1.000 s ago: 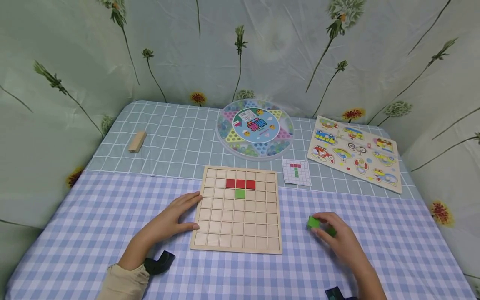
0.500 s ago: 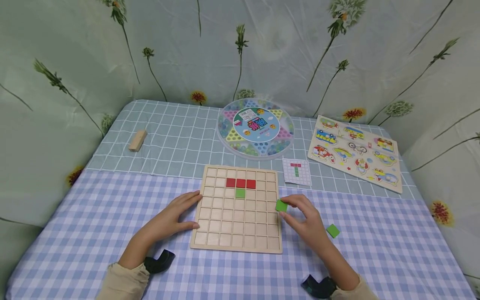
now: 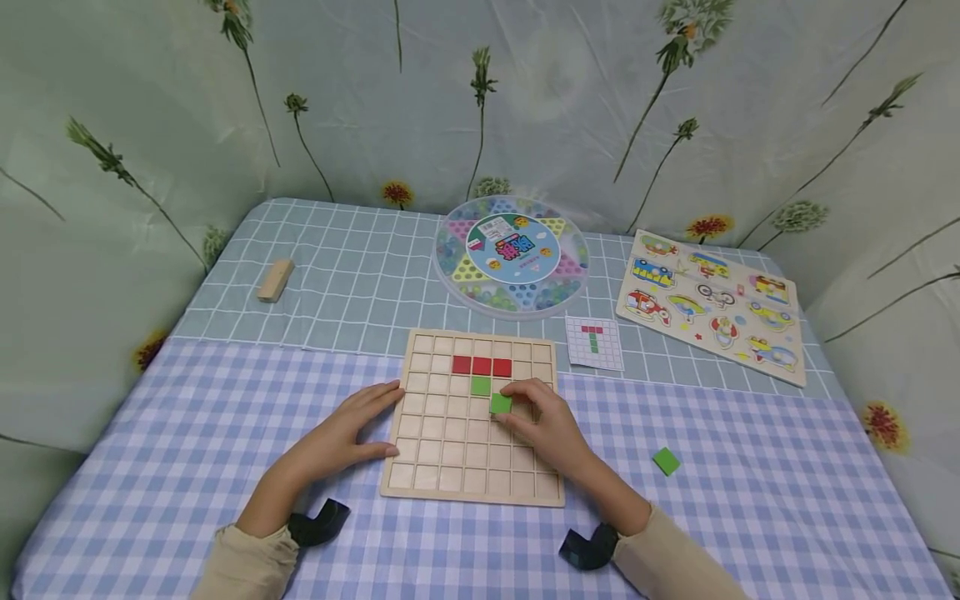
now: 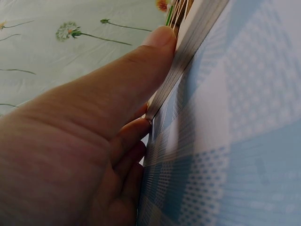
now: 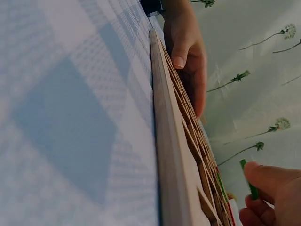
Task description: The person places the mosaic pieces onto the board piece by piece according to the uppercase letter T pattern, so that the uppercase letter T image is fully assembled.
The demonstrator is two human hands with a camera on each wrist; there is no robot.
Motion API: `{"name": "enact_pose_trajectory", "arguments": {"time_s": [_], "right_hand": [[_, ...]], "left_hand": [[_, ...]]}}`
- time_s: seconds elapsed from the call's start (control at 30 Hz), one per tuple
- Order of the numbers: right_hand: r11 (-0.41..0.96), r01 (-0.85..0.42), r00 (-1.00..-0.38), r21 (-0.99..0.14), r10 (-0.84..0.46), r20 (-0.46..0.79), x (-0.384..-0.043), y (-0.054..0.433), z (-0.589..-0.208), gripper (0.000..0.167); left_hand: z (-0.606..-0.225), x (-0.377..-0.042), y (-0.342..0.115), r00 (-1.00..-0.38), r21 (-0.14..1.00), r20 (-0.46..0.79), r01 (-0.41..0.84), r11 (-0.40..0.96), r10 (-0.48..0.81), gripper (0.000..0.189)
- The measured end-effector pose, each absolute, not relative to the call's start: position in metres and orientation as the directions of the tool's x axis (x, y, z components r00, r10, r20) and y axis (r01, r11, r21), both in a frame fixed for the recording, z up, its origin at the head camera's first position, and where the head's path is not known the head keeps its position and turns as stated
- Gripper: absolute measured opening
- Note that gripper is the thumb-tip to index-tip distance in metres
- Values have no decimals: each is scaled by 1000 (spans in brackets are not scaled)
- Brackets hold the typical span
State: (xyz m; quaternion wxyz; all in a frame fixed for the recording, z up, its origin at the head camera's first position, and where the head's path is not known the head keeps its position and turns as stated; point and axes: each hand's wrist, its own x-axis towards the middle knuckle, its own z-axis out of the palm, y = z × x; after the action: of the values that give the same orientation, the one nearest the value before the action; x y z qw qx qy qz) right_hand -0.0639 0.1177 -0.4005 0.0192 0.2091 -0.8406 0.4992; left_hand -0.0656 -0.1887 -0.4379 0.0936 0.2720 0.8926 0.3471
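Note:
In the head view my right hand [image 3: 551,425] pinches a green square tile [image 3: 500,404] between thumb and fingers. It hovers over the wooden grid board [image 3: 446,454], just below and right of a green tile [image 3: 481,386] set in the grid. Above that lies a row of three red tiles [image 3: 482,367]. The right wrist view shows the pinched tile [image 5: 249,181] edge-on, raised off the board. My left hand [image 3: 341,437] rests at the board's left edge, fingers and thumb touching its side. In the left wrist view, the thumb [image 4: 160,40] lies against the board's edge.
Another green tile [image 3: 666,461] lies on the checked cloth at right. Behind the board are a pattern card [image 3: 594,343] with a red and green T, a round Chinese checkers set [image 3: 513,250], a vehicle puzzle board [image 3: 708,308] and a small wooden block [image 3: 275,281].
My right hand has lifted a green tile from the cloth at right and carried it left over the board. The other green tile stays behind. My left hand has not moved.

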Motion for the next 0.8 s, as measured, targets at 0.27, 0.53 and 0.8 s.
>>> {"name": "enact_pose_trajectory", "arguments": {"time_s": [0.27,0.53,0.8], "right_hand": [[473,-389,-898,-791,-386,211,-81,116,-440,25],[565,-393,-908,-726,-362,211,-83,105,-440,22],[621,-366,-916,-693,-374,149,-81,103,-437,27]], "left_hand": [[-439,-66,-189,-838,668,23,418,615,545,78],[-438,-65,-189,-840,671,22,415,614,543,78],[-440,-66,-189,-839,673,25,417,611,544,78]]}}
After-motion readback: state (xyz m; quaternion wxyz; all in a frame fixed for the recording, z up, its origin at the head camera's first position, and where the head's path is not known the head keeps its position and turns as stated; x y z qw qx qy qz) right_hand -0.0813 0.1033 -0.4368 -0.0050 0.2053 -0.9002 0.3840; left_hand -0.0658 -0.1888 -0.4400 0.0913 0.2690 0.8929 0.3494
